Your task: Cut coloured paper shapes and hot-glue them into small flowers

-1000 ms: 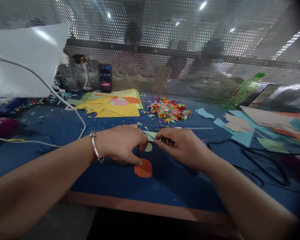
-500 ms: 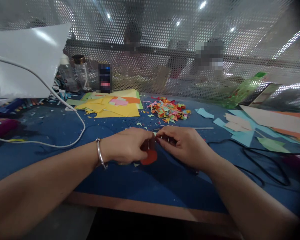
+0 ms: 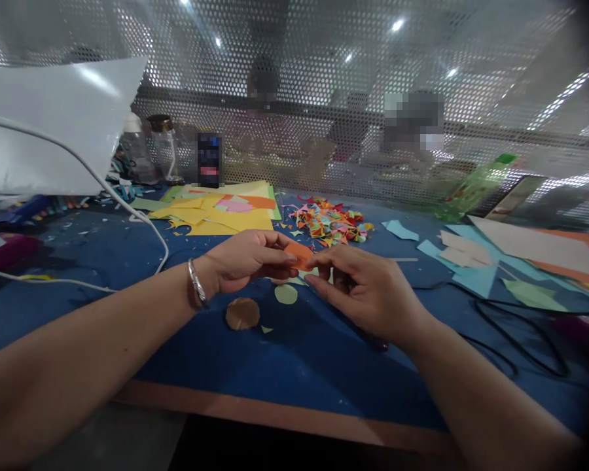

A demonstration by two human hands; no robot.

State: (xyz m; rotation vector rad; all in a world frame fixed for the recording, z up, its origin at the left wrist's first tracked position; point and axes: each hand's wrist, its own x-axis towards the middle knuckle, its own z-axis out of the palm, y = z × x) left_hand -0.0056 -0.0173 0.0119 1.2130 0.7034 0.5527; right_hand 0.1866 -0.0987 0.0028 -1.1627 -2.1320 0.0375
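Observation:
My left hand [image 3: 252, 258] is closed, pinching a small orange piece of paper [image 3: 298, 255] between thumb and fingers, held above the table. The curled fingers of my right hand [image 3: 360, 281] meet the right edge of this paper; its thumb sits a little lower. Below my hands, a pale green paper circle [image 3: 286, 294] and a brown round piece [image 3: 242, 313] lie flat on the blue table. A tiny green scrap [image 3: 267, 330] is beside the brown piece. Under my right hand, a dark slim object [image 3: 380, 345] is mostly hidden.
A heap of colourful paper scraps [image 3: 331, 219] lies beyond my hands. Yellow sheets [image 3: 216, 219] are at back left, blue and cream sheets [image 3: 530, 242] at right. A white cable [image 3: 150, 226], black cables [image 3: 515, 327], bottles and a perforated screen [image 3: 314, 78] surround the work area.
My left hand has lifted and turned, bringing the orange paper up towards my right fingers. The brown round piece and green circle are now uncovered. My right hand stays near the same place.

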